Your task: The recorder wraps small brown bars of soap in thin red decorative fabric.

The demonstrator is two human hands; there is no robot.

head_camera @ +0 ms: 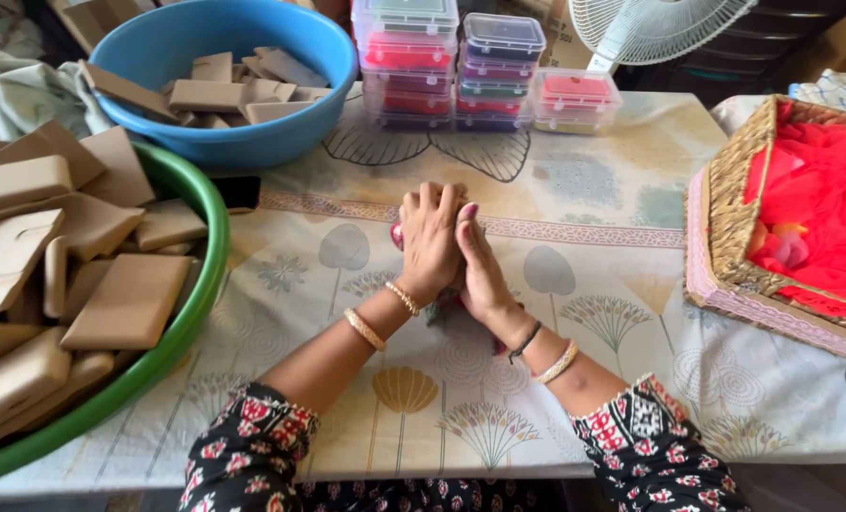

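Green tub [205, 256] of tan blocks at our left, wicker basket [726, 190] at right; we press left hand [430, 242] and right hand [480, 265] palm to palm, fingers together, around red lump [397, 235], barely showing; we judge even pressure best

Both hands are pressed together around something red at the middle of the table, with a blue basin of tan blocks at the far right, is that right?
Not quite. The head view shows the blue basin of tan blocks at the far left, not the right. The rest holds: left hand and right hand press together around something red mid-table.
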